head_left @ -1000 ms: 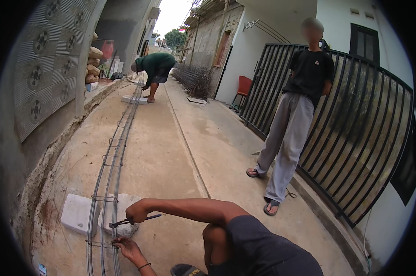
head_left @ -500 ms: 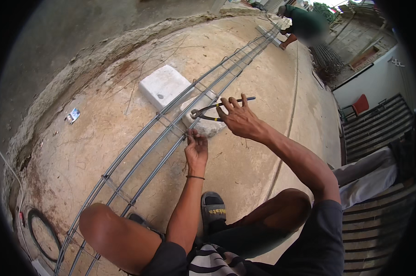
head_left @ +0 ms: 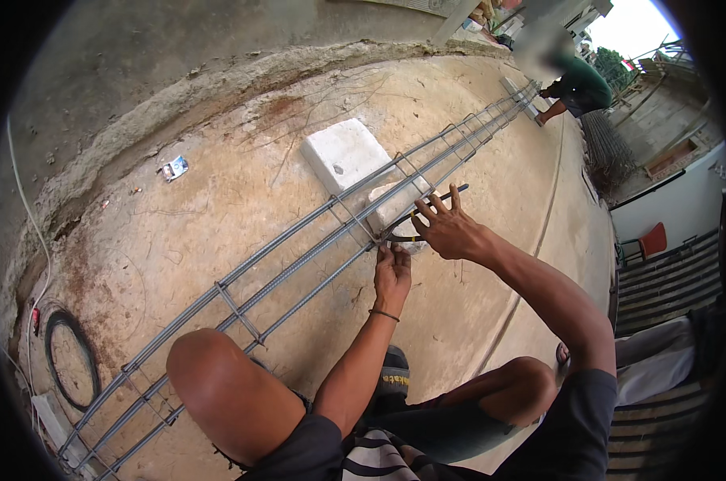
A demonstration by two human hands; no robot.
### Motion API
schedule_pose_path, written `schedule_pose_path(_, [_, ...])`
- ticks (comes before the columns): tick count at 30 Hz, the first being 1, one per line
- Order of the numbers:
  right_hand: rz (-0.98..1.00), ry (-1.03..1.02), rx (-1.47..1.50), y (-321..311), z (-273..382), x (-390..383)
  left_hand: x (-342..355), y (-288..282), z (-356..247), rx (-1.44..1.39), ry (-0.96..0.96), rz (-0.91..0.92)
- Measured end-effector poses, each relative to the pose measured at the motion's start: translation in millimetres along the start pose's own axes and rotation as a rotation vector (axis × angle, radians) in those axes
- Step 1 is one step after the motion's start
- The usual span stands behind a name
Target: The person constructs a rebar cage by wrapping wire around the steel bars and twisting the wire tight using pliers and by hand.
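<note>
A long steel rebar cage runs diagonally from the lower left to the far upper right. My right hand grips dark pincers with yellow bands, its fingers spread across their parted handles. Their jaws reach the near bar, where a square stirrup crosses it. Just below the jaws, my left hand is pinched closed against that same joint; whatever lies between its fingertips is too small to make out. Beneath the cage, a pale rough block sits by the joint, partly covered by bars and tool.
A white block lies beyond the cage. A co-worker bends over its far end. Coiled black wire or hose rests at lower left, near a crumpled packet. On the right are a slatted bench and another person's trousered leg.
The pincers' jaws have come down toward my left fingertips at the near bar. My view has shifted, so the scene sits lower and further right.
</note>
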State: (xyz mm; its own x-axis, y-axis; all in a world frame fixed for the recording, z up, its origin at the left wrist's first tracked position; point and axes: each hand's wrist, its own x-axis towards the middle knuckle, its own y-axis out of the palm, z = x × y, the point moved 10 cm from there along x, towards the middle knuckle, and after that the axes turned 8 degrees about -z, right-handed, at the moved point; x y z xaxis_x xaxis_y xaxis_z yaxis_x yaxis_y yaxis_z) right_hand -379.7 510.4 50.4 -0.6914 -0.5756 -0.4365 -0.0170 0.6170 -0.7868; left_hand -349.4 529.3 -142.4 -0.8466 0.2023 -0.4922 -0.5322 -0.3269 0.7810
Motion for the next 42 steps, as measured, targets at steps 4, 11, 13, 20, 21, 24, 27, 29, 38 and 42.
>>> schedule_pose_path(4, [0.041,-0.061,-0.059,2.4,2.2,4.8,3.8,-0.4,1.2,-0.019,0.021,0.038])
schedule_pose_path(11, [-0.099,-0.129,-0.154,-0.2,11.6,2.8,12.1,-3.7,11.5,-0.033,-0.002,0.029])
schedule_pose_path(13, [-0.185,-0.092,-0.081,-5.5,13.9,-0.4,12.3,-6.9,13.2,-0.067,-0.035,0.014])
schedule_pose_path(20, [-0.121,0.029,0.072,4.7,-4.6,-12.0,-26.8,36.9,24.3,-0.042,-0.048,-0.09])
schedule_pose_path(21, [-0.122,0.032,0.071,3.0,-5.9,-12.4,-33.8,51.4,28.2,-0.09,-0.09,-0.022])
schedule_pose_path(24, [-0.066,0.064,0.183,-1.0,-4.6,-5.9,-23.1,68.3,16.3,-0.026,-0.089,0.104])
schedule_pose_path(27, [0.094,0.127,0.313,12.2,-7.1,-4.6,-10.7,63.4,15.3,0.14,-0.074,0.104])
schedule_pose_path(29, [0.095,0.114,0.226,23.8,-11.3,-13.4,-15.3,58.6,21.9,0.185,-0.015,0.045])
schedule_pose_path(38, [-0.219,0.049,-0.258,6.6,7.5,-17.9,-5.1,69.3,34.8,-0.015,-0.168,0.048])
schedule_pose_path(42, [-0.395,0.08,-0.341,-2.8,26.6,-42.2,-8.9,69.8,48.0,-0.02,-0.242,0.023])
